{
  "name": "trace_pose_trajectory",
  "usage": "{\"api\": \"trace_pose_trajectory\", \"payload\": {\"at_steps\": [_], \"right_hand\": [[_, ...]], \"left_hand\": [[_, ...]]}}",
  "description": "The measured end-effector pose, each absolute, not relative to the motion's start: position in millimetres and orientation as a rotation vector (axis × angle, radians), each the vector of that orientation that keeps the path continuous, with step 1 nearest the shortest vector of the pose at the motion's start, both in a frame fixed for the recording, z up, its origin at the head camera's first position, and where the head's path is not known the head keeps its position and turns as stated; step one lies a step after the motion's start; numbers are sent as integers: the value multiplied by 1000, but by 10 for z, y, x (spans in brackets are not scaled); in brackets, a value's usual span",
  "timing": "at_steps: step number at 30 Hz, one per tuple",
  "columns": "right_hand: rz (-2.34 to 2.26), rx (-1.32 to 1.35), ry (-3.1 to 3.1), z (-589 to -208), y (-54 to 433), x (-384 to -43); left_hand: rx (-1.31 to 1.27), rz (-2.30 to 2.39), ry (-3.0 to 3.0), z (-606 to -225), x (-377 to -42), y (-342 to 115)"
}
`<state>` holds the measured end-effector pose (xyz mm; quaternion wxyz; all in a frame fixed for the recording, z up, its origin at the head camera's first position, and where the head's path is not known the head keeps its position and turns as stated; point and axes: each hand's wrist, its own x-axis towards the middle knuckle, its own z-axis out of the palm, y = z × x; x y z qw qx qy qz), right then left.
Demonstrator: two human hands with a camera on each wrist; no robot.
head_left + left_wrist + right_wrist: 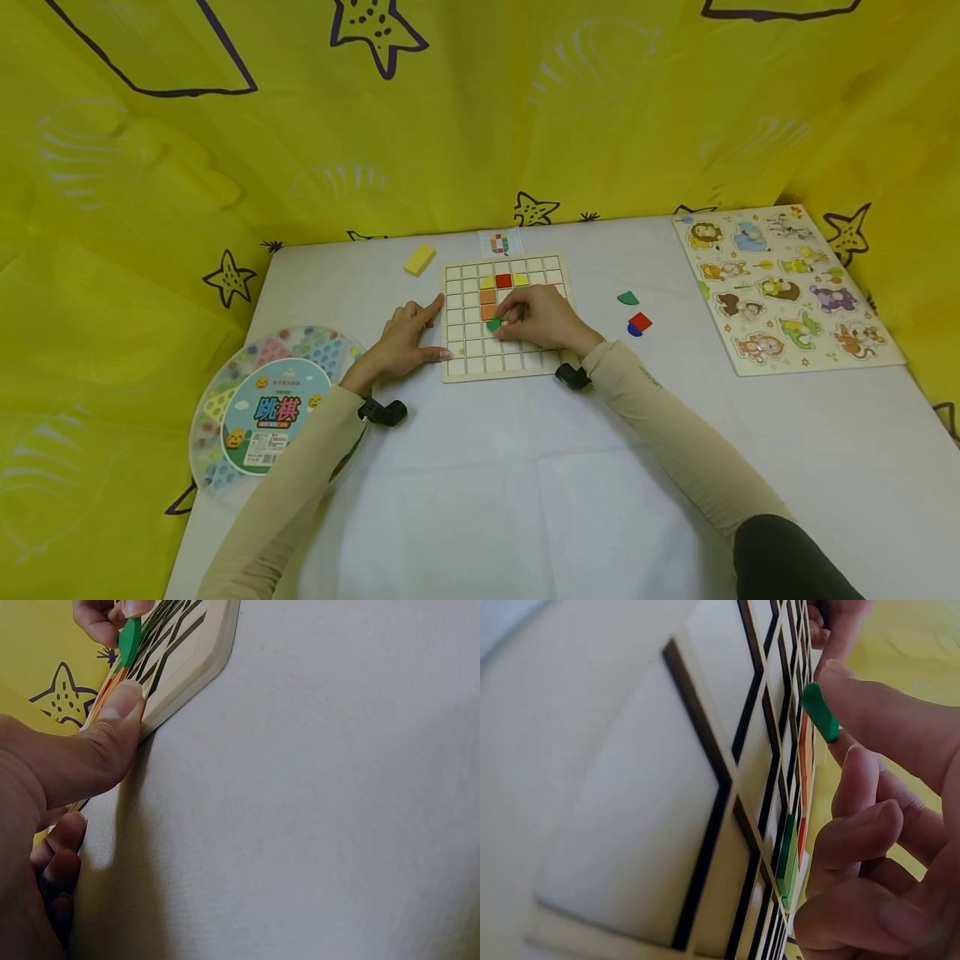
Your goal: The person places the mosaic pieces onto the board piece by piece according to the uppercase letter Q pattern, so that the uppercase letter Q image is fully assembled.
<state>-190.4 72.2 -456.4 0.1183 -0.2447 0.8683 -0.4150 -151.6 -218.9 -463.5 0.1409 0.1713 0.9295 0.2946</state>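
A wooden grid board (pixel 474 365) lies on the white table. In its squares sit a red square (pixel 503 282), yellow pieces (pixel 521 281) and orange squares (pixel 488 312). My right hand (pixel 543 317) is over the board and pinches a small green piece (pixel 821 712) between thumb and index finger, just above the squares below the orange ones. Another green piece (pixel 787 859) lies in the grid in the right wrist view; in the head view the hand hides it. My left hand (pixel 401 342) rests at the board's left edge, thumb and index finger spread, the thumb (pixel 120 712) touching the rim.
A small pattern card (pixel 499 243) lies behind the board, with a yellow block (pixel 419 259) to its left. Right of the board are a green quarter-round (pixel 628 297), a red square (pixel 640 322) and a blue piece (pixel 634 331). An animal puzzle (pixel 720 293) and round game box (pixel 277 454) flank them.
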Motion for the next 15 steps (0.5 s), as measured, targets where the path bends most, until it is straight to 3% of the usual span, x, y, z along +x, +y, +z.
{"api": "trace_pose_trajectory", "payload": {"at_steps": [15], "right_hand": [[-1068,-714,2607,-4540,655,-1880]], "left_hand": [[487,845,2686,-4654,-1522,-2198]]}}
